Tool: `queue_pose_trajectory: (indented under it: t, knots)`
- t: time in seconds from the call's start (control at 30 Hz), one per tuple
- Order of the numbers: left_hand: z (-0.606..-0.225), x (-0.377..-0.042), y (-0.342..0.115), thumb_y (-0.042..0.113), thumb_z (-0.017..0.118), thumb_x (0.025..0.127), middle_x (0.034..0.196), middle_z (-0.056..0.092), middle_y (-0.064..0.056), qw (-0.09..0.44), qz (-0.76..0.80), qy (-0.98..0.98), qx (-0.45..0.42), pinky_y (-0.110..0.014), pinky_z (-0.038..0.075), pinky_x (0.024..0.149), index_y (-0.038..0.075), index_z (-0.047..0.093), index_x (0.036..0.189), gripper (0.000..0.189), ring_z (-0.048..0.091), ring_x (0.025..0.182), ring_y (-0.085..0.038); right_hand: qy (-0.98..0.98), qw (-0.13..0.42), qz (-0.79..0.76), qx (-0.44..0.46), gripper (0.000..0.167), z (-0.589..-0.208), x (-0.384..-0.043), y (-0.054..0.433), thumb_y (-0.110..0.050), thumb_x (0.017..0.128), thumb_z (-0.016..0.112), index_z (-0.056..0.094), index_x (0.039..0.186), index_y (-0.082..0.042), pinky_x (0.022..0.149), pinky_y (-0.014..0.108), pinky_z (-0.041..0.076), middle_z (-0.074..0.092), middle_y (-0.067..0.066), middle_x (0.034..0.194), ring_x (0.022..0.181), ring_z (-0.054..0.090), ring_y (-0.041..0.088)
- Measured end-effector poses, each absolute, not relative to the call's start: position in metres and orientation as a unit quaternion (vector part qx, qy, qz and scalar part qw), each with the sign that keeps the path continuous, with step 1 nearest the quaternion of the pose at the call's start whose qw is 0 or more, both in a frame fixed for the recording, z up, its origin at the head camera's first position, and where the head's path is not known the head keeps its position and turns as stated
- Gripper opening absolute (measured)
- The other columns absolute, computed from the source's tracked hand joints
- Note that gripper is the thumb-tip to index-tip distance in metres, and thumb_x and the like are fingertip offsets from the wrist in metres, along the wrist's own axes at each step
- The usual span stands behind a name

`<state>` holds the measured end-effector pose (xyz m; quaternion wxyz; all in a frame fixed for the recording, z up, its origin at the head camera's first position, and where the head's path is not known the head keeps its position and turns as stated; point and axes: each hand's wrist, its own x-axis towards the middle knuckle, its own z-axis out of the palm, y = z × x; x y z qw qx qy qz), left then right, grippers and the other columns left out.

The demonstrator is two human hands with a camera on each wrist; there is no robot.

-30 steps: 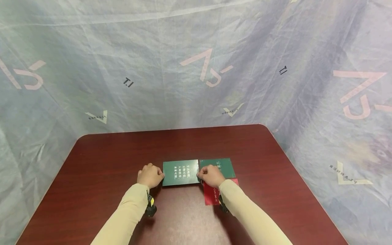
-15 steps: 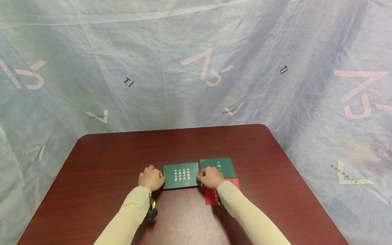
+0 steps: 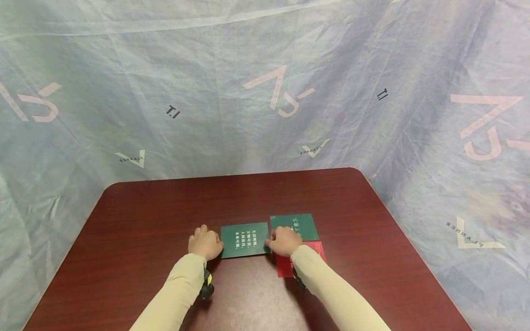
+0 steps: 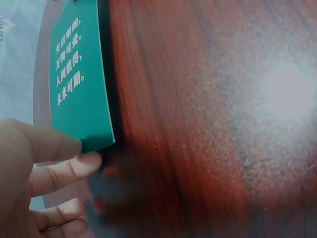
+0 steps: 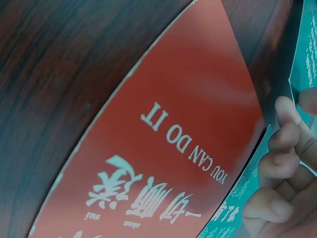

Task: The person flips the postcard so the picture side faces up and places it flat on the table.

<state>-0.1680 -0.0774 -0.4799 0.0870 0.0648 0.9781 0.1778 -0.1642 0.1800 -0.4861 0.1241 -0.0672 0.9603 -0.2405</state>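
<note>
A green card with white vertical writing spans the gap between both hands in the head view. My left hand pinches its left end; in the left wrist view the thumb lies over the card and a finger is beneath, with its edge raised above the table. At the opposite end, my right hand pinches the card between thumb and index finger, the other fingers curled. Just right of it lie a second green card and a red card reading "YOU CAN DO IT", both partly hidden by the right hand and sleeve.
The dark red wooden table has rounded far corners. Behind it and along both sides hangs a pale printed cloth. A bright glare shows on the tabletop in the left wrist view.
Both hands have drawn the held green card slightly toward the person, so it sits a little lower than the second green card. The other two cards have stayed put.
</note>
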Motion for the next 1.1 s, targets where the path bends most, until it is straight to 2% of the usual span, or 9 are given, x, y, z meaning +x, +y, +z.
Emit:
queue_pose_trajectory:
  t: [0.1, 0.27, 0.37, 0.5, 0.6, 0.73, 0.9, 1.1]
  knots:
    - [-0.477, -0.1678, -0.0758, 0.018, 0.064, 0.09, 0.101, 0.057, -0.017, 0.088, 0.167, 0.98, 0.063, -0.058, 0.042, 0.089, 0.014, 0.062, 0.068, 0.022, 0.053, 0.104, -0.04, 0.961, 0.126, -0.238, -0.064, 0.035, -0.4854, -0.1646, 0.1782, -0.031, 0.095, 0.067, 0.061, 0.063, -0.018, 0.053, 0.032, 0.039, 0.056, -0.005, 0.055, 0.056, 0.047, 0.011]
    - [-0.4731, -0.1685, -0.0728, 0.015, 0.061, 0.088, 0.084, 0.062, -0.01, 0.102, 0.149, 0.982, 0.054, -0.058, 0.045, 0.089, 0.013, 0.055, 0.061, 0.027, 0.06, 0.085, -0.033, 0.96, 0.13, -0.24, -0.063, 0.035, -0.4838, -0.1636, 0.1757, -0.031, 0.094, 0.068, 0.06, 0.062, -0.018, 0.05, 0.031, 0.038, 0.055, -0.004, 0.056, 0.053, 0.045, 0.011]
    - [-0.4711, -0.169, -0.0714, 0.015, 0.059, 0.087, 0.089, 0.069, -0.012, 0.113, 0.138, 0.983, 0.051, -0.059, 0.046, 0.089, 0.011, 0.061, 0.067, 0.021, 0.063, 0.085, -0.033, 0.959, 0.13, -0.244, -0.065, 0.036, -0.4832, -0.1632, 0.1751, -0.03, 0.093, 0.068, 0.058, 0.06, -0.017, 0.049, 0.03, 0.036, 0.052, -0.004, 0.053, 0.051, 0.042, 0.011]
    - [-0.4695, -0.169, -0.0697, 0.016, 0.058, 0.088, 0.104, 0.072, -0.017, 0.125, 0.135, 0.982, 0.052, -0.06, 0.046, 0.09, 0.007, 0.072, 0.087, 0.016, 0.066, 0.095, -0.038, 0.96, 0.129, -0.241, -0.063, 0.039, -0.4845, -0.1637, 0.1753, -0.029, 0.093, 0.068, 0.055, 0.059, -0.017, 0.048, 0.03, 0.033, 0.048, -0.005, 0.051, 0.05, 0.039, 0.01]
    - [-0.4699, -0.1686, -0.0696, 0.016, 0.058, 0.088, 0.106, 0.072, -0.017, 0.132, 0.139, 0.98, 0.053, -0.06, 0.047, 0.089, 0.007, 0.073, 0.093, 0.018, 0.066, 0.097, -0.039, 0.961, 0.129, -0.239, -0.061, 0.039, -0.4856, -0.1643, 0.1755, -0.029, 0.093, 0.067, 0.053, 0.059, -0.017, 0.048, 0.03, 0.033, 0.047, -0.005, 0.052, 0.05, 0.038, 0.01]
    - [-0.4719, -0.1685, -0.0705, 0.015, 0.058, 0.089, 0.104, 0.072, -0.016, 0.134, 0.143, 0.979, 0.055, -0.059, 0.047, 0.088, 0.008, 0.071, 0.088, 0.015, 0.067, 0.095, -0.038, 0.96, 0.131, -0.238, -0.064, 0.044, -0.4867, -0.1647, 0.1756, -0.029, 0.093, 0.067, 0.046, 0.056, -0.018, 0.046, 0.028, 0.026, 0.037, -0.007, 0.048, 0.047, 0.029, 0.009]
    - [-0.4729, -0.1684, -0.07, 0.016, 0.058, 0.087, 0.111, 0.071, -0.017, 0.143, 0.139, 0.979, 0.054, -0.059, 0.047, 0.089, 0.006, 0.073, 0.105, 0.025, 0.066, 0.1, -0.04, 0.962, 0.138, -0.224, -0.069, 0.053, -0.4877, -0.1645, 0.1748, -0.029, 0.094, 0.066, 0.036, 0.052, -0.019, 0.045, 0.026, 0.017, 0.022, -0.009, 0.045, 0.046, 0.016, 0.008]
    - [-0.4739, -0.1682, -0.0687, 0.015, 0.059, 0.087, 0.116, 0.07, -0.017, 0.148, 0.134, 0.979, 0.051, -0.059, 0.046, 0.091, 0.004, 0.072, 0.118, 0.035, 0.065, 0.104, -0.04, 0.966, 0.137, -0.209, -0.07, 0.056, -0.4854, -0.1637, 0.1729, -0.027, 0.093, 0.067, 0.033, 0.049, -0.019, 0.046, 0.028, 0.021, 0.017, -0.01, 0.044, 0.047, 0.015, 0.009]
